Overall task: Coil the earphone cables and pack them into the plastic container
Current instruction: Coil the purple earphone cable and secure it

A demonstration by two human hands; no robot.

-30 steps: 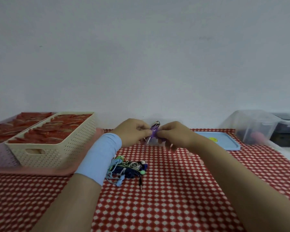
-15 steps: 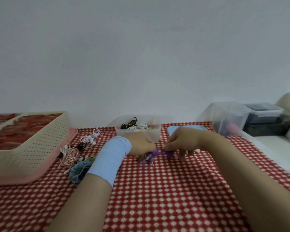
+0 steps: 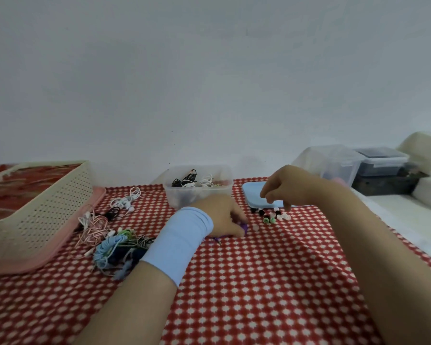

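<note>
Left hand [image 3: 223,216]: low on checked tablecloth [image 3: 259,295], light blue wristband [image 3: 181,241] on wrist, fingers curled round purple earphone cable [image 3: 244,228], just in front of plastic container [image 3: 171,195].
Right hand [image 3: 284,188]: raised over blue lid [image 3: 250,195], wrist bent, fingers drooping, loosely curled, slightly apart, above scattered ear tips [image 3: 271,217].
Container: holds coiled earphones [image 3: 192,181].
Tangled cable pile [image 3: 115,245]: left of left forearm.

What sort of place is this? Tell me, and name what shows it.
Probably a home or small-workshop sorting station: a pile of tangled earphones on a red checked tablecloth, a clear plastic container holding coiled ones, and lidded storage boxes at the side.
</note>
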